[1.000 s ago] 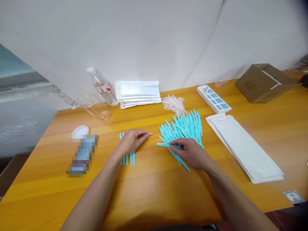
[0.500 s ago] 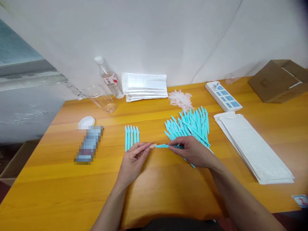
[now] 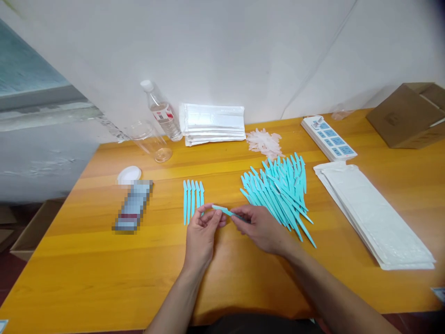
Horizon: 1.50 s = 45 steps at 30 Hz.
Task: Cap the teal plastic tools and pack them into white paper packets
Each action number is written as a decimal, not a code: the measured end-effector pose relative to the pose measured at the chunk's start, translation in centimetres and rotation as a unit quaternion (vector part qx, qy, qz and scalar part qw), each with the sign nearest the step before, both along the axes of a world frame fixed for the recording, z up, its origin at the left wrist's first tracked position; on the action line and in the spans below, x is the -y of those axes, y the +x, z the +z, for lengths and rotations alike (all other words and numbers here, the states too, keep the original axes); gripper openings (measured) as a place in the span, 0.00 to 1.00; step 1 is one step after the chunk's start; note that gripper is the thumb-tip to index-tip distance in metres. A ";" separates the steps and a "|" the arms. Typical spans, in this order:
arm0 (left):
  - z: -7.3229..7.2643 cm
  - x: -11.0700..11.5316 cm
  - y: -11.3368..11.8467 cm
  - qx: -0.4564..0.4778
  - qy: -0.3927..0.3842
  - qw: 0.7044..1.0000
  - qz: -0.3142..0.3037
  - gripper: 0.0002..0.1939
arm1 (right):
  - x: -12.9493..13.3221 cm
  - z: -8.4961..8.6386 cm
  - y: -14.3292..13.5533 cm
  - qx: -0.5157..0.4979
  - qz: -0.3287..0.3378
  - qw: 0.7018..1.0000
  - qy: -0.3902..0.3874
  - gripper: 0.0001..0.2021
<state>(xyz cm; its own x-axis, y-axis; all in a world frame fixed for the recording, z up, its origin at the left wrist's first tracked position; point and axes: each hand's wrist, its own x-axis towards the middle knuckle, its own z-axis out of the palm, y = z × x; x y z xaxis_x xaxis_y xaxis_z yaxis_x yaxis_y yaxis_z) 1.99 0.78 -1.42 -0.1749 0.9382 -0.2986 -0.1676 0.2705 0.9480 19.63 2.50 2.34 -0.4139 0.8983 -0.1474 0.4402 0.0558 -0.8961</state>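
Between my hands is a teal eyebrow razor [image 3: 227,212], with a pale clear cap [image 3: 219,208] over its blade end. My right hand [image 3: 262,227] pinches the razor's handle. The thumb and curled fingers of my left hand [image 3: 201,234] press on the capped end. Just beyond the left hand, several teal razors [image 3: 188,197] lie side by side in a row, pale tips pointing away. Past my right hand a loose heap of teal razors [image 3: 278,185] spreads over the table. Behind it lies a pile of small translucent caps [image 3: 264,143].
White packets [image 3: 212,123] are stacked by the wall, beside a water bottle [image 3: 163,113] and a clear jar [image 3: 153,141]. A white lid [image 3: 129,175] and a blurred-out object [image 3: 134,206] lie left. Rightward are a power strip [image 3: 329,138], white padded packets [image 3: 377,215] and a cardboard box [image 3: 403,116].
The razor and the cap have come together, with the cap now over the blade end. My right hand has moved left, closer to my left hand, uncovering more of the heap.
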 end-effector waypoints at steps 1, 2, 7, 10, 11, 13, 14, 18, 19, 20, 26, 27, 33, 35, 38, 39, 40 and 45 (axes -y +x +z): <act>0.0 -0.5 -0.3 -0.006 -0.004 1.000 0.004 0.21 | 0.2 -0.2 -0.6 0.009 0.002 1.000 0.006 0.16; 0.1 -1.2 -0.6 -0.028 -0.005 1.000 -0.001 0.20 | 0.4 -0.5 -1.2 0.024 0.004 1.000 0.012 0.16; 0.6 -5.1 -2.7 -0.269 0.033 0.962 -0.024 0.15 | -0.8 -1.6 -3.9 0.076 -0.029 0.996 0.043 0.18; 0.4 -5.5 -3.3 -0.453 0.084 0.888 -0.009 0.12 | -1.5 -1.5 -4.4 0.081 -0.038 0.995 0.053 0.18; 0.2 -5.1 -3.5 -0.492 0.120 0.862 -0.016 0.11 | -1.3 -1.4 -4.2 0.088 -0.039 0.994 0.060 0.17; -0.1 -3.8 -3.9 -0.536 0.201 0.817 -0.063 0.11 | -0.5 -1.3 -3.4 0.123 -0.044 0.988 0.087 0.15; -0.3 -3.0 -4.1 -0.549 0.234 0.797 -0.098 0.10 | 0.2 -1.3 -2.7 0.154 -0.052 0.981 0.109 0.14; -0.9 -0.7 -4.7 -0.584 0.280 0.735 -0.199 0.14 | 2.8 -1.9 0.6 0.288 -0.117 0.933 0.183 0.12; -1.0 -0.5 -4.8 -0.591 0.281 0.728 -0.205 0.15 | 3.3 -2.2 1.4 0.313 -0.133 0.919 0.198 0.13; -1.2 -0.4 -4.9 -0.597 0.281 0.722 -0.209 0.15 | 3.6 -2.4 2.1 0.334 -0.145 0.907 0.210 0.13; -1.1 0.1 -5.0 -0.613 0.279 0.716 -0.183 0.14 | 4.0 -3.4 3.8 0.400 -0.157 0.881 0.198 0.11; -0.9 0.1 -4.9 -0.607 0.284 0.722 -0.175 0.14 | 3.9 -3.4 3.8 0.399 -0.157 0.883 0.190 0.11; 1.5 -4.0 -2.5 -0.528 0.317 0.768 -0.175 0.12 | 3.0 -2.9 4.2 0.359 -0.172 0.910 0.113 0.10; 2.1 -7.8 -0.9 -0.507 0.315 0.779 -0.191 0.12 | 2.6 -2.6 4.5 0.333 -0.175 0.922 0.092 0.10; 2.4 -14.4 2.2 -0.510 0.300 0.769 -0.241 0.15 | 2.3 -2.5 4.6 0.328 -0.182 0.922 0.091 0.11; 2.4 -16.5 3.3 -0.519 0.297 0.759 -0.257 0.15 | 2.2 -2.6 4.6 0.336 -0.185 0.918 0.096 0.10; 2.4 -18.4 4.4 -0.529 0.297 0.747 -0.271 0.16 | 2.1 -2.7 4.5 0.345 -0.186 0.914 0.102 0.10; 1.5 -24.3 9.4 -0.557 0.299 0.707 -0.317 0.14 | 1.9 -2.8 4.3 0.364 -0.179 0.908 0.103 0.11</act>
<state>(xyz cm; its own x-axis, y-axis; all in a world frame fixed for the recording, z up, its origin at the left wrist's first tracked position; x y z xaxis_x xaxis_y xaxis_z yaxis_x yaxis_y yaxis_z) 11.37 25.08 0.12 0.5232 0.8338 0.1762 0.7481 -0.5484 0.3737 23.90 0.63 -0.44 0.0493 0.9956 -0.0795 0.9349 -0.0740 -0.3472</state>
